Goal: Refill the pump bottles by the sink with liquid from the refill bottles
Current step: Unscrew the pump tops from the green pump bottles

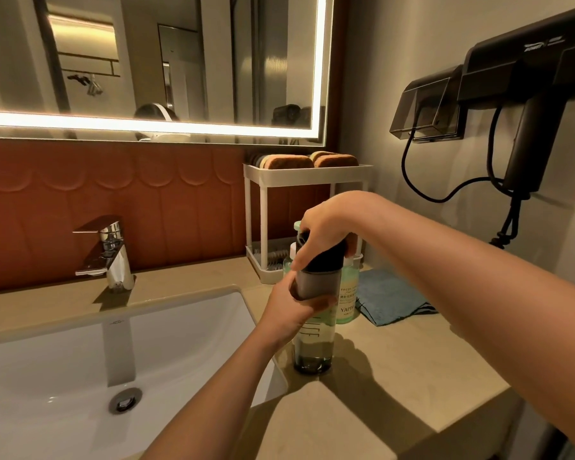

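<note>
On the beige stone counter (395, 360), at three o'clock of the white sink (47, 376), the tall clear pump bottle (312, 346) stands upright, left hand (289, 310) gripping its grey collar (316, 283), right hand (326, 227) clasping its black pump top (326, 260), seemingly unscrewing it; next, lift it clear, then reach the green refill bottle (347, 293) behind.

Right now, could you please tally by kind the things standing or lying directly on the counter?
Bottles: 2 in plain sight, the clear pump bottle and a green bottle; more may be hidden behind them.
Blue cloth: 1
White rack: 1
Faucet: 1
Total: 5
</note>
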